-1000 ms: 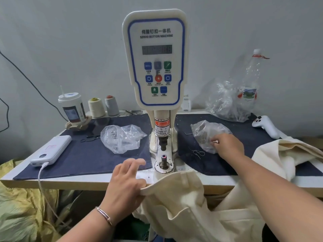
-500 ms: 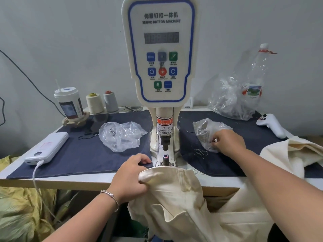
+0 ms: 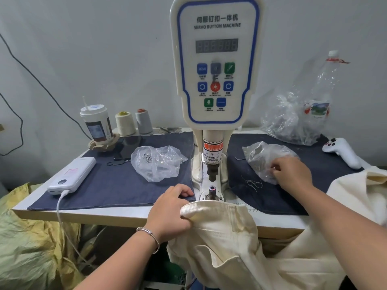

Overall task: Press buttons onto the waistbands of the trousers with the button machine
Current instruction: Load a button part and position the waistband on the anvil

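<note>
Just in front of the button machine (image 3: 215, 65), your left hand (image 3: 169, 210) grips the cream trousers (image 3: 222, 237) by the waistband edge, held near the lower die (image 3: 212, 190) but not yet over it. To its right, your right hand (image 3: 291, 174) rests on the small plastic bag (image 3: 261, 158), fingers curled as if pinching; whether they hold a button, I cannot tell. Seat the button first, then slide the waistband flat over the die, fingers clear of the punch.

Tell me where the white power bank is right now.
In the head view, the white power bank lies on the dark blue cloth at the table's left end, left of the clear bag of metal parts, with a white cable plugged into its near end.
</note>
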Motion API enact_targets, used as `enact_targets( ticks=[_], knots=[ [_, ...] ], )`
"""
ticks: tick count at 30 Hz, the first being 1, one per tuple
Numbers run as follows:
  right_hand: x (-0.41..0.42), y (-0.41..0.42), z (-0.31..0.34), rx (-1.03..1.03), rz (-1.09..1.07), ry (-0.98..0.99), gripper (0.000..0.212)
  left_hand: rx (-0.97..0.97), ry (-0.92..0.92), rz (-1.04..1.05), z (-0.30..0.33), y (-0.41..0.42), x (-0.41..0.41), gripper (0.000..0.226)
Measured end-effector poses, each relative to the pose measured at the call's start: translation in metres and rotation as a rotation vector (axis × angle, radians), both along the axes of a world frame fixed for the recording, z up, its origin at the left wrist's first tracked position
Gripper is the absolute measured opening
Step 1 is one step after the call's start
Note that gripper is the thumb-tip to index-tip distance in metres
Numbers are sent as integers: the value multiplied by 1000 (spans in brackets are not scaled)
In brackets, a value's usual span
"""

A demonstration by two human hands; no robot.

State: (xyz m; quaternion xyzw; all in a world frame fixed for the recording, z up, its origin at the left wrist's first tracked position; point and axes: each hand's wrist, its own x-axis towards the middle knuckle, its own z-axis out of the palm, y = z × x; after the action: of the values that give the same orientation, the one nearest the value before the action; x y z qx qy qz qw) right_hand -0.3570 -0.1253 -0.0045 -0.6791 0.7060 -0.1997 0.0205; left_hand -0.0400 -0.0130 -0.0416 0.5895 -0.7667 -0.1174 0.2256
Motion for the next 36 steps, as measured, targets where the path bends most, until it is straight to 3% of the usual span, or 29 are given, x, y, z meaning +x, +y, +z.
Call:
enact_targets(
  ticks=[7, 10, 13, 15, 18, 26, 36],
  knots=[
    [-3, 46, 3, -381, 74, -154, 5, -51, -12, -4, -4, -1, 2, 25],
    [17, 69, 18, -467, 68, -377, 3, -96, -25, -21, -5, 1, 2, 27],
    [60, 85, 35, -119, 128, -990, 14, -212, -154, -110, -9, 6, 3, 23],
    [86, 94, 37, 129, 141, -1230, 12, -261, -224, -147, -11, 9, 4, 23],
    [108, 100, 38, 371, 82, -1328, 6, -302, -273, -179, -11, 11, 4, 29],
    [123, 92, 41, 719, -26, -1534, 15, -347, -269, -194, -12, 12, 4, 30],
    [117, 84, 42, 885, 21, -1654, 15, -347, -267, -170, -14, 10, 5, 31]
  ],
)
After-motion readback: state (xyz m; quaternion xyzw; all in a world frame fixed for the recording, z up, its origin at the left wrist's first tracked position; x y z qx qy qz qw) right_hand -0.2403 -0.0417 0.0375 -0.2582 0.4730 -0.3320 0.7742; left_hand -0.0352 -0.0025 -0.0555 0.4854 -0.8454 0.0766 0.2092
